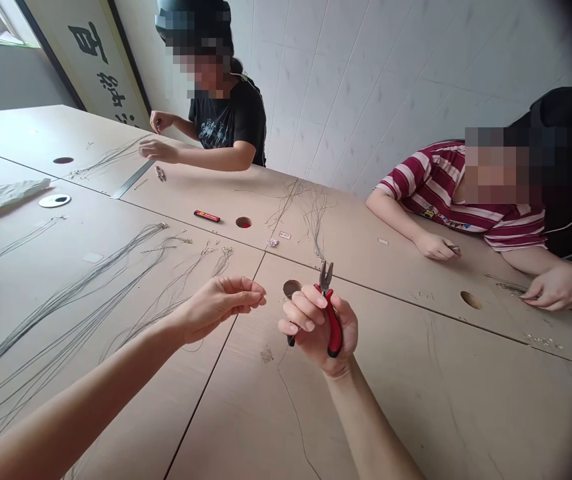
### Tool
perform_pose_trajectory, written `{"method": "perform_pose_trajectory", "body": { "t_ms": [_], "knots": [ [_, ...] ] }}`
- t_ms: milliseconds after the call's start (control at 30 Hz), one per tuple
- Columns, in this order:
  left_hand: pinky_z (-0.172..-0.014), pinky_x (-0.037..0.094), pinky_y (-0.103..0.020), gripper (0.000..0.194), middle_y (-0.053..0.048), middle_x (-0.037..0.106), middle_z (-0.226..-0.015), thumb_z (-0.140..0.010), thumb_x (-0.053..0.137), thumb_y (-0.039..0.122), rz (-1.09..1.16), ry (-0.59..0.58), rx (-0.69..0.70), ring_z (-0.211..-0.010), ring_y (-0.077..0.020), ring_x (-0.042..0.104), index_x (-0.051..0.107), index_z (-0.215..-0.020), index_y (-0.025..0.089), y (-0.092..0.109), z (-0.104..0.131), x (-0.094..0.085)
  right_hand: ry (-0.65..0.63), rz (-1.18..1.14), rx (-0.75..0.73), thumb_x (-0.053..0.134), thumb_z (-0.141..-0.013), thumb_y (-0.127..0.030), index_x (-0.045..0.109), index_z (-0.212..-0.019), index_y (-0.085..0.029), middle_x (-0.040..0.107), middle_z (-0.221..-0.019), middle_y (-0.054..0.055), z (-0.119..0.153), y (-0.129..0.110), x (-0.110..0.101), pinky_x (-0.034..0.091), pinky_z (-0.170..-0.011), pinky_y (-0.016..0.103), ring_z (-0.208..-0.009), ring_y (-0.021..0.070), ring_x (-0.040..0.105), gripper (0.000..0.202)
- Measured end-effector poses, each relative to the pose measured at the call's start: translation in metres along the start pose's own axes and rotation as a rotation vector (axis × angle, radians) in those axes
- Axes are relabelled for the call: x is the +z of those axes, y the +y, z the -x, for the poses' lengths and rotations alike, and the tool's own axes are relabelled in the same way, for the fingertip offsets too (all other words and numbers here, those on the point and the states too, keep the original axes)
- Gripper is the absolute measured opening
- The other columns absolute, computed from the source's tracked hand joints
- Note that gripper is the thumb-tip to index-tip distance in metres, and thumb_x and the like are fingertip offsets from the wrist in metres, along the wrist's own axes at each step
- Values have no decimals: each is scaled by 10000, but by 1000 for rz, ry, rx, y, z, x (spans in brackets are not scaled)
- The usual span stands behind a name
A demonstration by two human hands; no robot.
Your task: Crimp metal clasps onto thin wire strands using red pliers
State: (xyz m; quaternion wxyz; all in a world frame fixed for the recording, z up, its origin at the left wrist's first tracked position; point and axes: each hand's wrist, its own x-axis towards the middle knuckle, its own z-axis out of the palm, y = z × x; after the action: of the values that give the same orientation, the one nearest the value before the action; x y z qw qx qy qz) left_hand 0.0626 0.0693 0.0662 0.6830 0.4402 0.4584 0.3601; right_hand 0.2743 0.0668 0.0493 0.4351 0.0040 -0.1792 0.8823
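Observation:
My left hand (221, 305) is raised over the table, thumb and fingertips pinched together; what is between them is too small to make out. To its right, my right hand (316, 327) is closed around pliers (335, 327) with red and black handles. Their jaws point up and stand slightly apart, with nothing visible between them. A thin dark cord (293, 393) trails down from my right hand over the tabletop. Bundles of long thin cords (101, 280) with small metal ends lie left of and beneath my left arm.
Two people sit across the table (266, 427), their hands at small work. More cords (319, 220) lie ahead, near a red and black stick-shaped item (207, 217). Round holes (244, 223) pierce the tabletop. Small metal pieces (543, 341) lie at right, a pale cloth (1, 199) at left.

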Motion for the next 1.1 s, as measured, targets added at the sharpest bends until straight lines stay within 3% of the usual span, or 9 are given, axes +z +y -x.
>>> {"method": "perform_pose_trajectory", "body": {
  "t_ms": [167,433,933,1100],
  "knots": [
    [-755,440,-244,130,-21,711,-868,-759,806,265,15,-41,2,-809,-118,584,734,-830,183,2,12,13,4,60,20,678,-789,-350,332,-636,-206,260,-563,-74,4,5,-2,378,-599,254,-530,101,266,405],
    [-755,469,-258,200,-20,742,-838,-811,752,196,50,-124,20,-769,-111,622,677,-994,180,3,18,23,-147,12,32,636,-813,-350,317,-605,-210,295,-520,-81,10,11,-3,380,-571,247,-477,94,247,406],
    [-754,472,-239,183,-15,742,-840,-813,743,174,35,-138,21,-837,-120,647,673,-983,173,6,21,25,-241,-50,33,608,-813,-302,294,-603,-207,303,-505,-89,14,10,-2,341,-561,238,-467,87,254,390],
    [-724,454,-256,189,-29,736,-856,-810,741,220,42,-78,47,-844,-137,643,663,-973,164,6,15,31,-254,-69,40,615,-791,-303,292,-582,-208,284,-475,-96,13,14,4,322,-517,231,-433,83,230,396]
  ]
}}
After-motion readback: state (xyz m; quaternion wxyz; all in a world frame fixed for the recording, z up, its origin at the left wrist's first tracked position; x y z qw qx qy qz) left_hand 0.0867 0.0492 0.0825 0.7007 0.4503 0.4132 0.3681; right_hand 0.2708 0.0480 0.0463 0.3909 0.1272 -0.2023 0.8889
